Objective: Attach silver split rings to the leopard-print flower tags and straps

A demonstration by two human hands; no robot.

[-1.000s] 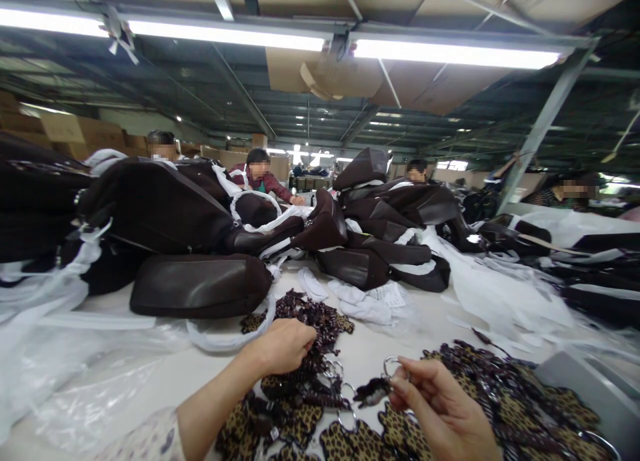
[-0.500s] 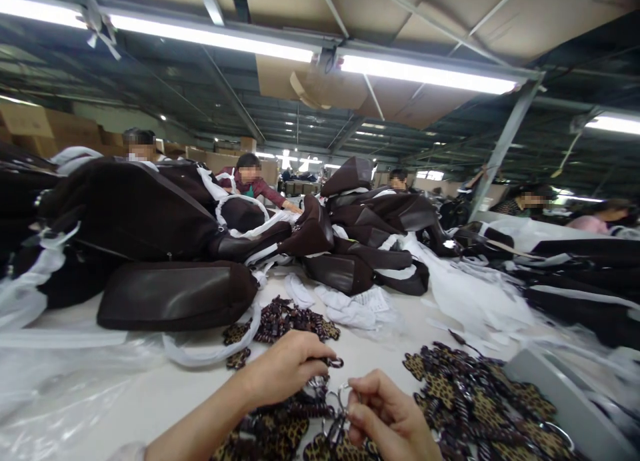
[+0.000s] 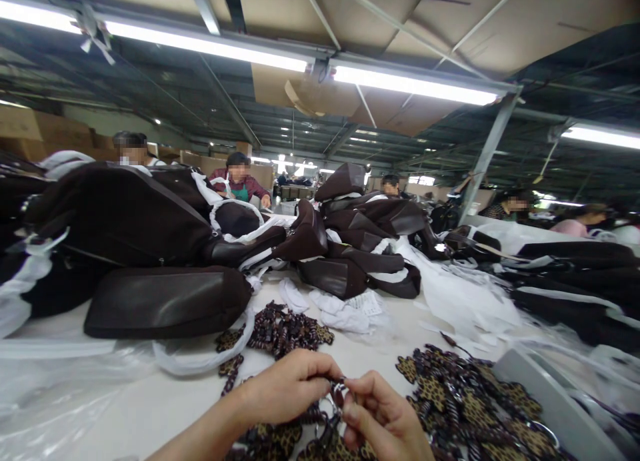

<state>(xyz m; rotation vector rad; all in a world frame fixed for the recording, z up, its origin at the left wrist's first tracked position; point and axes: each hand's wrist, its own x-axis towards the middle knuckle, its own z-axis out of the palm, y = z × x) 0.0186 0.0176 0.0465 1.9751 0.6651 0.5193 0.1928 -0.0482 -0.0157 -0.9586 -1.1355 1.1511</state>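
Joining fingertips over a small charm at the near side

The left hand (image 3: 287, 389) and the right hand (image 3: 384, 413) are both pinching one small dark charm (image 3: 340, 389), close together at the near middle. A metal ring (image 3: 328, 405) shows just below the fingers, but the exact hold is partly hidden. To work well, it seems better that one hand keeps the piece steady while the other adjusts it, without pulling hard.

The near pile (image 3: 273, 441) lies directly under the hands, so low movement could catch its loops. The right pile (image 3: 465, 408) reaches the edge of the grey bin (image 3: 565, 389). Bare table (image 3: 367, 353) between this pile and the far pile (image 3: 286, 331) gives more room; at left, the plastic sheet (image 3: 55, 401) could catch the forearm.
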